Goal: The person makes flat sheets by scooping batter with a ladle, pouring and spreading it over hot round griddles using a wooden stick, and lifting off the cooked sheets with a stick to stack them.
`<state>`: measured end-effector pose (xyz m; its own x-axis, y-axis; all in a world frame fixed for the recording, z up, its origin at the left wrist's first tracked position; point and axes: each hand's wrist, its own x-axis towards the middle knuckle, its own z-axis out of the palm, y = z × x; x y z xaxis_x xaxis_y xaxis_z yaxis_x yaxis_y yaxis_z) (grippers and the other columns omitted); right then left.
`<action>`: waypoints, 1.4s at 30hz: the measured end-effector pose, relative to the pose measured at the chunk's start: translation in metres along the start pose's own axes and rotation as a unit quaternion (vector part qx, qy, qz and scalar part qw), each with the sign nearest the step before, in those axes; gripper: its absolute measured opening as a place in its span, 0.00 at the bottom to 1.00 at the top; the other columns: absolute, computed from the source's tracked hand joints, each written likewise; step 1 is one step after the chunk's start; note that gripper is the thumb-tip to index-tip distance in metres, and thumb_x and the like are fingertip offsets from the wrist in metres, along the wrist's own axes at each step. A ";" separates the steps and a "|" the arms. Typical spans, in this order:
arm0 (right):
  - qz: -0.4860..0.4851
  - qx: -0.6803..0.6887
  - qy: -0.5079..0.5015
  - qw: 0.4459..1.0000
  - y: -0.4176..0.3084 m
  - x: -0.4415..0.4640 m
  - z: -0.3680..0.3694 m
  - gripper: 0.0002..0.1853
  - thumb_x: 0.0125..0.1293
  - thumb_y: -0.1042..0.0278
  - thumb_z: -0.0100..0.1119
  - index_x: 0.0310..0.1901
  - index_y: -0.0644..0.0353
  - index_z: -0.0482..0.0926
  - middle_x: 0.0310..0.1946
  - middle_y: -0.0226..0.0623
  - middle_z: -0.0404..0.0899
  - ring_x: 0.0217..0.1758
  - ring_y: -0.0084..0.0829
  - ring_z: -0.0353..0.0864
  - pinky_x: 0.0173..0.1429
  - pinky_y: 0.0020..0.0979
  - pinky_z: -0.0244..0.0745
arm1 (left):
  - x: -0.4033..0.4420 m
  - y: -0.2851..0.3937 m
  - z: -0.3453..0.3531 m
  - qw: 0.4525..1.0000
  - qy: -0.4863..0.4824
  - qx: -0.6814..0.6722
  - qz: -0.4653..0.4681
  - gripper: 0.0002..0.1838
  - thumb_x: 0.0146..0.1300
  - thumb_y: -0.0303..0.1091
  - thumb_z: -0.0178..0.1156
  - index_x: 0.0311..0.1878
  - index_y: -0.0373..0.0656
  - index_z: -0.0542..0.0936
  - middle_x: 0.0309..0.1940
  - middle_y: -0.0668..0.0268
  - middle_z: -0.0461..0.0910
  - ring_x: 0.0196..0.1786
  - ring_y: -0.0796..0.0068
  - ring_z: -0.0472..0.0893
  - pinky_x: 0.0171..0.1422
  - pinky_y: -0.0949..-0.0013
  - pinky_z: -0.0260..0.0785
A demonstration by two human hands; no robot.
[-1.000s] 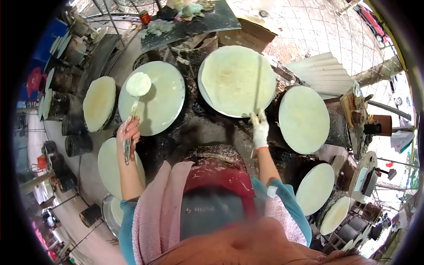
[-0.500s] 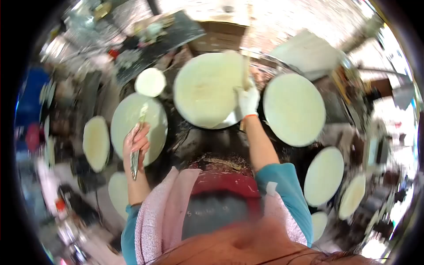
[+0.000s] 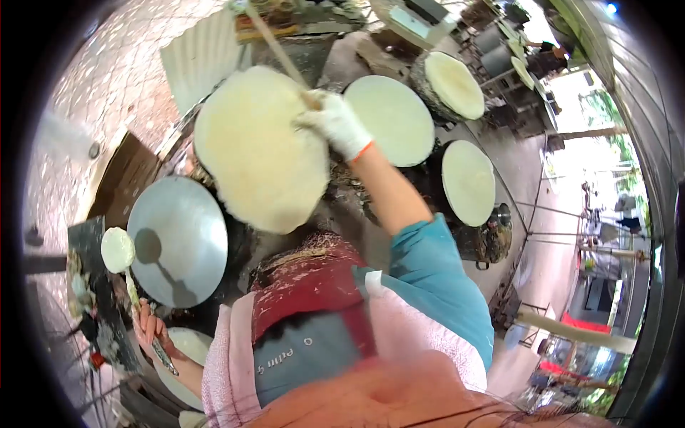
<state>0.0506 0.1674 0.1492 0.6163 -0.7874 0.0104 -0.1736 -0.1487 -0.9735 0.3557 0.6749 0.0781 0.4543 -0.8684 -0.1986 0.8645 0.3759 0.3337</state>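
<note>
My left hand [image 3: 151, 328] is wrapped round the handle of a ladle [image 3: 118, 250], whose round bowl is filled with pale batter at the left. Beside the ladle lies a bare grey round pan [image 3: 178, 242], with the ladle's shadow on it. In my right hand [image 3: 335, 125], which wears a white glove, is a thin wooden stick [image 3: 275, 46]. A large pale sheet [image 3: 260, 150] hangs or lies just left of the glove; its lower edge is uneven. Whether it touches the pan beneath is hard to tell.
Further round pans with pale sheets stand to the right, among them a near one [image 3: 391, 121], one at the top [image 3: 454, 84] and one lower down [image 3: 468, 183]. A corrugated panel [image 3: 203, 57] is at the upper left, with a cardboard box [image 3: 127, 178] below it.
The view has turned to the right. The large sheet has come off the middle pan, which now shows bare grey, and is beside my gloved hand. The ladle remains in my left hand.
</note>
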 end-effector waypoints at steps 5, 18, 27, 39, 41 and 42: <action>0.015 -0.146 0.089 0.985 0.000 0.019 -0.233 0.33 0.53 0.70 0.68 0.61 0.74 0.70 0.35 0.36 0.82 0.36 0.19 0.79 0.42 0.25 0.76 | 0.055 -0.049 0.036 0.984 0.140 0.085 0.075 0.23 0.77 0.39 0.39 0.58 0.22 0.64 0.23 0.69 0.66 0.13 0.85 0.62 0.21 0.76 0.51; -0.027 -0.712 0.130 0.690 0.062 0.118 -0.580 0.13 0.64 0.64 0.49 0.50 0.50 0.75 0.40 0.46 0.82 0.43 0.48 0.82 0.48 0.46 0.76 | 0.132 -0.146 0.065 0.995 0.043 0.002 0.092 0.16 0.78 0.37 0.35 0.48 0.30 0.64 0.22 0.68 0.61 0.18 0.82 0.64 0.30 0.72 0.49; 0.005 -0.703 0.129 0.699 0.302 0.118 -0.570 0.17 0.65 0.68 0.47 0.55 0.48 0.74 0.39 0.43 0.82 0.40 0.42 0.83 0.43 0.41 0.78 | 0.153 -0.185 0.107 0.991 0.052 0.066 0.105 0.22 0.77 0.37 0.37 0.57 0.22 0.64 0.22 0.67 0.70 0.17 0.83 0.67 0.22 0.76 0.49; 0.005 -0.522 0.211 0.827 0.238 0.103 -0.460 0.23 0.63 0.63 0.59 0.61 0.55 0.73 0.49 0.44 0.82 0.51 0.44 0.81 0.55 0.41 0.75 | 0.145 -0.198 0.128 0.928 0.244 0.215 0.181 0.20 0.74 0.42 0.47 0.50 0.29 0.71 0.20 0.83 0.64 0.15 0.93 0.63 0.18 0.84 0.50; 0.012 -0.436 0.203 0.877 0.229 0.096 -0.401 0.25 0.64 0.63 0.58 0.64 0.56 0.71 0.56 0.45 0.78 0.55 0.41 0.80 0.57 0.38 0.74 | 0.153 -0.193 0.128 0.913 0.275 0.242 0.177 0.21 0.73 0.46 0.48 0.46 0.31 0.72 0.18 0.83 0.61 0.14 0.92 0.59 0.21 0.82 0.49; -0.005 -0.401 0.174 0.899 0.237 0.095 -0.370 0.26 0.64 0.66 0.59 0.64 0.60 0.70 0.58 0.45 0.76 0.58 0.38 0.78 0.59 0.36 0.72 | 0.154 -0.184 0.112 0.920 0.205 0.279 0.182 0.21 0.74 0.43 0.48 0.48 0.28 0.70 0.20 0.80 0.63 0.14 0.92 0.60 0.20 0.81 0.50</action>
<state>-0.2162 -0.1641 0.0043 0.3683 -0.9021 0.2250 -0.7533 -0.4314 -0.4964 0.2421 0.4354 0.0896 0.8343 -0.4795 -0.2719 0.4447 0.2940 0.8460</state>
